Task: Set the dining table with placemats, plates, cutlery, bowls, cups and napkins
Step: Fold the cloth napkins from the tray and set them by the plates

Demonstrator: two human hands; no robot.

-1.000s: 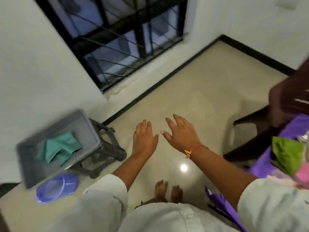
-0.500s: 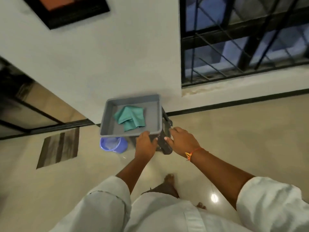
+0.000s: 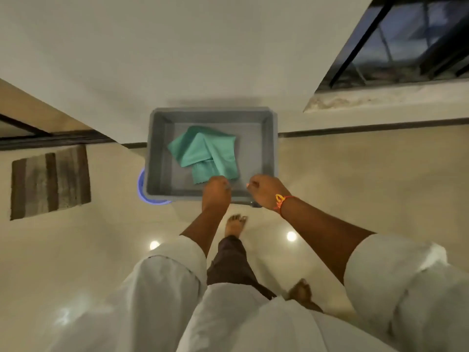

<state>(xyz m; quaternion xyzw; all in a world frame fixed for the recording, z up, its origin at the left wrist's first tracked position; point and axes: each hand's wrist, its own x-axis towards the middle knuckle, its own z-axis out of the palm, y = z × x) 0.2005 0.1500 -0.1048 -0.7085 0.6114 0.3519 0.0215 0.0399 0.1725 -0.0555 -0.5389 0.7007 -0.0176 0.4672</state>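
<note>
We lean over grey tub (image 3: 155, 148); teal napkin (image 3: 208, 151) just beyond left hand (image 3: 216, 191), farther from right hand (image 3: 264, 191); both curled, we cannot tell grip.

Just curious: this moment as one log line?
left grip, right grip: curled at grey tub near rim | hold: unclear | teal cloth: inside tub

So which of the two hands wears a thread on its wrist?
The right hand: an orange-red thread circles its wrist. The left hand, beside it by the near rim of the grey plastic tub, has a bare wrist.
</note>
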